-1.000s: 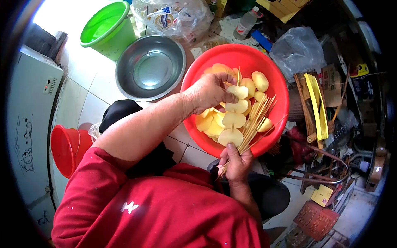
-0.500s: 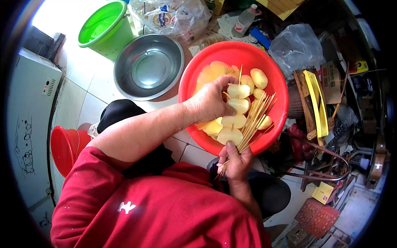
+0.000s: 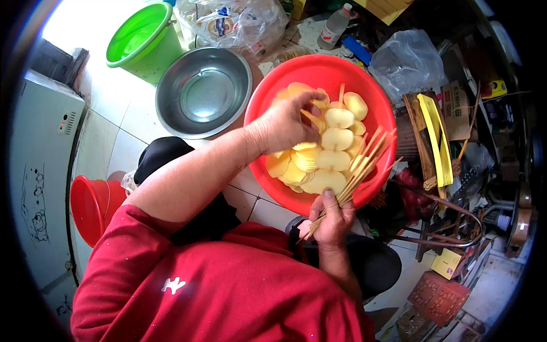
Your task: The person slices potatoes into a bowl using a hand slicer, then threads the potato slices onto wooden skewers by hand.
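My left hand [image 3: 288, 122] is over the red basin [image 3: 373, 97], its fingers curved around a pale yellow potato slice [image 3: 312, 119] seen nearly edge-on. My right hand [image 3: 333, 216], at the basin's near rim, grips a bundle of thin wooden skewers [image 3: 362, 171] that fan out over the basin. Several potato slices [image 3: 336, 139] sit in a row on one skewer, whose tip shows beyond the farthest slice. The lowest slice touches my right thumb. Loose potato slices [image 3: 277, 164] are heaped on the basin's left side, and a peeled potato [image 3: 355, 106] lies at its far right.
A metal bowl [image 3: 245, 97] stands left of the basin, with a green bucket [image 3: 151, 57] behind it. A red bucket [image 3: 88, 208] is at far left. Plastic bags [image 3: 407, 62], a bottle [image 3: 335, 27] and clutter lie behind and to the right.
My left hand has drawn back leftward from the skewered slices, which now show more fully. The row of slices and my right hand have shifted slightly right.
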`<state>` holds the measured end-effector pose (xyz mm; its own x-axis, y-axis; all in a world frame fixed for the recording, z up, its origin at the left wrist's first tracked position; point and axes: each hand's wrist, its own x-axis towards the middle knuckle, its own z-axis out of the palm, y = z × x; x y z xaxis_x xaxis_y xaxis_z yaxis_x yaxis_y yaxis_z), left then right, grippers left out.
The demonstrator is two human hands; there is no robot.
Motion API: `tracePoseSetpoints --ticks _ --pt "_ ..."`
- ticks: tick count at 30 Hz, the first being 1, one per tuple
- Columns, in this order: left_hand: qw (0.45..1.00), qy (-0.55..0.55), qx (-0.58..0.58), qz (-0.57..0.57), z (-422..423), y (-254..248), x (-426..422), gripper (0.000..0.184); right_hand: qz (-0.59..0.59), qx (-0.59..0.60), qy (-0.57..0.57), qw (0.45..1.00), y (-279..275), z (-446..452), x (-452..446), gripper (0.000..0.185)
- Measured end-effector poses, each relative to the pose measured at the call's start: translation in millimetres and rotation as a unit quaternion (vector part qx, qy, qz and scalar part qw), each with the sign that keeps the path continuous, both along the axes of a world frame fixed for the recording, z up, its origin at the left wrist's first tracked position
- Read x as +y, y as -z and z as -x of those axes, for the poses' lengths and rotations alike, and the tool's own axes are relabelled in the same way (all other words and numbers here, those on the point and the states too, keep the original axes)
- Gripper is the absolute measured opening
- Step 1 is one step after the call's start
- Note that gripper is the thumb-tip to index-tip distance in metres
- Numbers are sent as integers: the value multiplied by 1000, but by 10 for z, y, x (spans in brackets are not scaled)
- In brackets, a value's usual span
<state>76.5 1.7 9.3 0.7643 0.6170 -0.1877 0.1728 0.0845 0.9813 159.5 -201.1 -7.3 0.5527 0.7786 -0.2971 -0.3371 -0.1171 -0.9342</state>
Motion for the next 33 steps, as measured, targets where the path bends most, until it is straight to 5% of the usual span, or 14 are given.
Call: tracePoseSetpoints --ticks 5,10,21,24,26,27,33 --pt "987 -76 56 -131 -30 128 281 42 -40 -2 71 997 8 -66 8 10" --pt "888 24 320 -329 -181 215 100 37 -10 9 60 998 3 -50 -4 10" --pt "881 -7 352 -316 -172 311 235 30 4 -14 -11 1000 -44 -71 -39 17" --pt "914 -8 290 -284 -78 287 362 15 1 -5 -46 999 -23 -38 -56 16" --pt "974 -75 196 -86 10 103 488 11 19 10 -48 999 -54 -6 -66 14" --pt "980 -121 156 32 37 -33 488 8 18 32 -69 997 -51 1 -81 13" --pt "964 -201 -28 171 144 -208 507 13 4 43 -110 993 -60 12 -86 12"
